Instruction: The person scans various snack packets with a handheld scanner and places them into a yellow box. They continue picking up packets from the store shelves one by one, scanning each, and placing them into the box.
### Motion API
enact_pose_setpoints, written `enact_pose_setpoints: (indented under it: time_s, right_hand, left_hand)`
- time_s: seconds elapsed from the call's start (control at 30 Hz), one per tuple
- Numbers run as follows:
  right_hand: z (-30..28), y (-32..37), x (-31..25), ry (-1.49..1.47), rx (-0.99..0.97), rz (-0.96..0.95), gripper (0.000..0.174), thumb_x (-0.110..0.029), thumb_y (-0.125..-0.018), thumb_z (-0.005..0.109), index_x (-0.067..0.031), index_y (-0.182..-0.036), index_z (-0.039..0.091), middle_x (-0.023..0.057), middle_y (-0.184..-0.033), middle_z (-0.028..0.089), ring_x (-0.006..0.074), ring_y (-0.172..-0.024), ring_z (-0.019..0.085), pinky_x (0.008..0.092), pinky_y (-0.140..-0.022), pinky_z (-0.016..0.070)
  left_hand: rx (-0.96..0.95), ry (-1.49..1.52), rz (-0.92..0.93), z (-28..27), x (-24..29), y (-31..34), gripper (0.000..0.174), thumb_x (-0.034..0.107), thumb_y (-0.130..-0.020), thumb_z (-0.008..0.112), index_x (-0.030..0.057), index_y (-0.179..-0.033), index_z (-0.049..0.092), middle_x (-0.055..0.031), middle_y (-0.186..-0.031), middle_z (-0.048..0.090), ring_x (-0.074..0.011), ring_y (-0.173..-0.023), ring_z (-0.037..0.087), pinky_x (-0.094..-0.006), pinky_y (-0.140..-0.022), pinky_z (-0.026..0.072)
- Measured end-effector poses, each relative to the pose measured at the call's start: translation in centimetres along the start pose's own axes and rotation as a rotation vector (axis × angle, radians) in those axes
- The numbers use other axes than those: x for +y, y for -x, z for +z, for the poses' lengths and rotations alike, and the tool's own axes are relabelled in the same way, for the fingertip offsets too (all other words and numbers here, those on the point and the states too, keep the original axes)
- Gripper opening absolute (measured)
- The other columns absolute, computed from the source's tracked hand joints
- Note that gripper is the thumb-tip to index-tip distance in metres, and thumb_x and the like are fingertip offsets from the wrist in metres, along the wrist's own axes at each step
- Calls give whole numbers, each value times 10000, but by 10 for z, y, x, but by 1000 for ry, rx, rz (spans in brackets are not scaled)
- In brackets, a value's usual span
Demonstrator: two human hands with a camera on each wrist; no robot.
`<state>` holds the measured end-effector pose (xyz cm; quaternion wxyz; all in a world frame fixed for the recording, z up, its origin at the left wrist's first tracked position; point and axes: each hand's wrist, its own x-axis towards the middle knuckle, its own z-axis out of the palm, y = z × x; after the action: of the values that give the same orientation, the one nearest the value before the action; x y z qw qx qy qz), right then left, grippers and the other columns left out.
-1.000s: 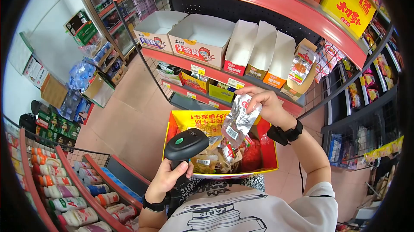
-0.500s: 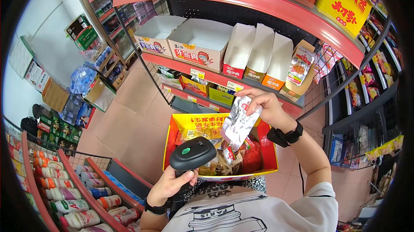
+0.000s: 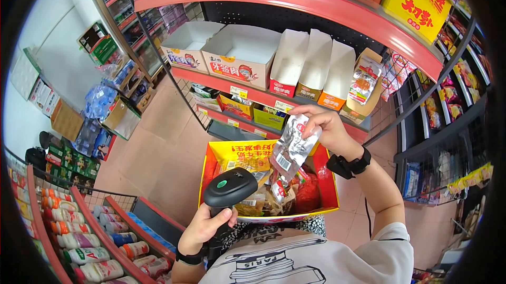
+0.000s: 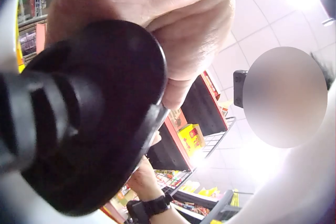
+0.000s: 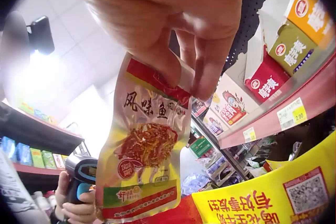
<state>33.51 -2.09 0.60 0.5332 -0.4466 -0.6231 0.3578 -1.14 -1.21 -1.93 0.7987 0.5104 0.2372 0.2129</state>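
My left hand grips a black barcode scanner by its handle; the scanner's head points toward the packet. My right hand pinches the top edge of a snack packet, its silvery back with a barcode facing the scanner in the head view. In the right wrist view, the front of this packet shows a picture of small fish and Chinese lettering. The packet hangs over an open yellow and red carton in front of my body. Several bagged snacks lie inside, partly hidden by the scanner and packet.
Ahead stands a red-edged shelf with several open display boxes; one upright box holds a snack packet. A rack of bottles is at the lower left. Stacked cartons line the left wall. A wire-sided rack stands right.
The scanner first shifts down and right, then slightly back left. The barcode on the packet washes out half a second ago and shows again now. Both hands keep their holds.
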Motion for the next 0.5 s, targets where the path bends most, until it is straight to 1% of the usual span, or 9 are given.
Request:
enact_pose_setpoints:
  time_s: [0.1, 0.13, 0.2, 0.27, 0.33, 0.4, 0.43, 0.47, 0.5]
  right_hand:
    - [-4, 1, -4, 127, 54, -52, 220, 152, -693, 505, -27, -671, 630, 114, -1135, 568, 181, -995, 555, 269, -824, 428]
    - [-8, 1, -9, 140, 68, -52, 220, 152, -693, 505, -27, -671, 630, 114, -1135, 568, 181, -995, 555, 269, -824, 428]
    - [-21, 0, -24, 365, 258, -88, 224, 163, -678, 499, -28, -668, 616, 112, -1099, 578, 178, -948, 566, 262, -777, 435]
    - [-39, -1, -38, 588, 498, -189, 219, 174, -655, 481, -15, -667, 591, 113, -990, 609, 197, -811, 592, 276, -691, 449]
    - [-62, -2, -60, 854, 684, -128, 177, 117, -679, 479, -21, -673, 590, 111, -936, 612, 246, -775, 603, 301, -678, 461]
    - [-83, -3, -74, 1225, 798, -110, 132, 38, -715, 476, -24, -674, 586, 111, -888, 607, 290, -779, 593, 353, -672, 464]
    - [-88, -6, -81, 1344, 853, -54, 118, -28, -726, 493, -40, -670, 596, 126, -811, 608, 305, -762, 591, 398, -655, 459]
    - [-95, -8, -80, 1349, 855, -55, 118, -28, -726, 493, -40, -670, 596, 126, -811, 608, 305, -762, 591, 398, -655, 459]
    - [-106, -10, -75, 1439, 874, 17, 105, -45, -715, 510, -54, -670, 605, 124, -772, 607, 305, -738, 592, 400, -648, 462]
  left_hand:
    - [77, 31, 8, 2, 3, 0, 297, 187, -904, 527, -11, -1120, 481, -62, -752, 535, -124, -681, 500, -274, -647, 440]
    - [58, 31, 9, 1, 2, -1, 297, 187, -904, 527, -11, -1120, 481, -62, -752, 535, -124, -681, 500, -274, -647, 440]
    - [156, 84, 3, -1, 0, -3, 315, 204, -898, 532, -14, -1120, 476, -64, -742, 532, -133, -677, 506, -281, -655, 438]
    - [160, 72, 1, -2, 0, -6, 323, 219, -895, 535, -10, -1114, 471, -64, -733, 527, -140, -673, 510, -291, -663, 440]
    - [213, 96, -21, -6, -4, -6, 325, 225, -894, 536, -12, -1107, 470, -65, -728, 524, -138, -668, 510, -292, -661, 443]
    - [214, 85, -15, -7, -5, -7, 336, 239, -891, 542, -15, -1099, 471, -66, -723, 525, -136, -667, 512, -294, -664, 447]
    - [211, 74, -11, -8, -5, -7, 340, 247, -890, 543, -14, -1096, 472, -66, -721, 525, -135, -667, 513, -294, -668, 449]
    - [210, 63, -7, -8, -5, -8, 345, 255, -890, 544, -14, -1093, 472, -65, -718, 526, -134, -666, 513, -294, -671, 451]
    - [206, 65, -5, -8, -5, -8, 345, 255, -890, 544, -14, -1093, 472, -65, -718, 526, -134, -666, 513, -294, -671, 451]
